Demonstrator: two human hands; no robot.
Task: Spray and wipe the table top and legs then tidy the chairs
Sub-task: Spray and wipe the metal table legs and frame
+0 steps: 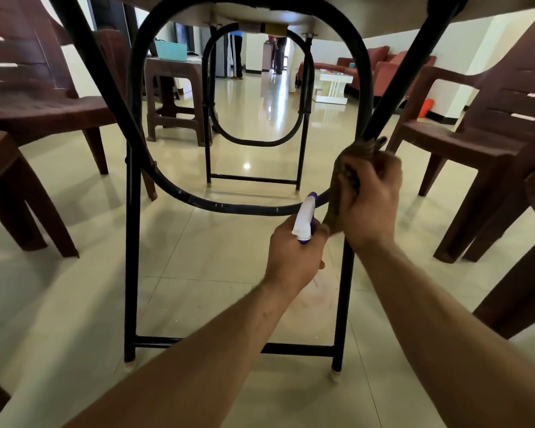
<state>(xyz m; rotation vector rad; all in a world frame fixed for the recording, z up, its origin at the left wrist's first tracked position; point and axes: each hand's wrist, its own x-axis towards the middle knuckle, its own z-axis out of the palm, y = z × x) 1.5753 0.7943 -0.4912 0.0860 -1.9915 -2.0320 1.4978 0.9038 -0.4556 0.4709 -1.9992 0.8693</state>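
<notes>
I am low under the table, facing its black metal leg frame (130,242) with a curved loop brace (235,208). My right hand (371,202) grips a brown cloth (349,159) wrapped around the right side of the frame, where the loop meets a diagonal strut. My left hand (294,257) holds a spray bottle with a white and purple head (305,220), just left of the cloth. The underside of the table top (337,17) fills the upper edge. A second leg frame (257,143) stands farther back.
Brown plastic chairs stand on the left (44,112) and right (476,143) of the table. A brown plastic stool (173,88) sits behind the left side. Farther off are a sofa (383,66), a white low table (334,84) and people's legs (237,54). The floor is glossy cream tile (229,273).
</notes>
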